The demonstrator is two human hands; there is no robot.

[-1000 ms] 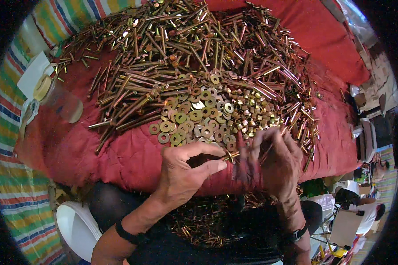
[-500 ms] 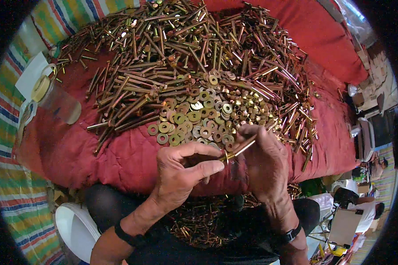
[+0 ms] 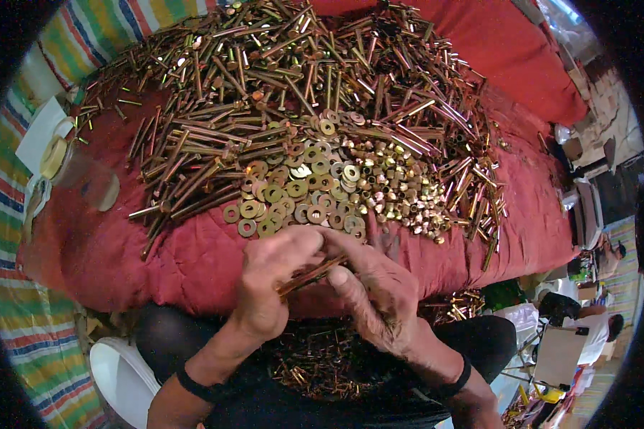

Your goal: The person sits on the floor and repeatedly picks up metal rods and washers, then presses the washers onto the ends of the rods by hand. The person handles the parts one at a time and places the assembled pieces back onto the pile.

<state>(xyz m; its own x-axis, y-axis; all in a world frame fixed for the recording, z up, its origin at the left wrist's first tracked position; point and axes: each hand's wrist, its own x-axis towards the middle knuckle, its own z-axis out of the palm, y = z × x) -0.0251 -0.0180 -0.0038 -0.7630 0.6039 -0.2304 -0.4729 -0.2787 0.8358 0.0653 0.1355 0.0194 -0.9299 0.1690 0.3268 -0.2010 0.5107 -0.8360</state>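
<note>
A long brass-coloured bolt (image 3: 309,277) lies slantwise between my two hands, just in front of the cushion's near edge. My left hand (image 3: 268,275) is curled around its lower left end, slightly blurred. The thumb and fingers of my right hand (image 3: 383,286) close on its upper right end. My fingers hide both ends, so any washer or nut on it cannot be made out. Right behind my hands lie a pile of flat washers (image 3: 295,189) and, to its right, a heap of small nuts (image 3: 399,184).
A big heap of bolts (image 3: 247,68) covers the back of the red cloth (image 3: 186,261). A clear jar with a yellowish lid (image 3: 86,175) lies at the left. More bolts (image 3: 322,368) sit low between my legs. A white bucket (image 3: 125,375) stands lower left; a person (image 3: 594,336) is far right.
My hands have come together and my right hand has moved left. The bolt has shifted left and lower, and the washer seen on it earlier is now hidden.
</note>
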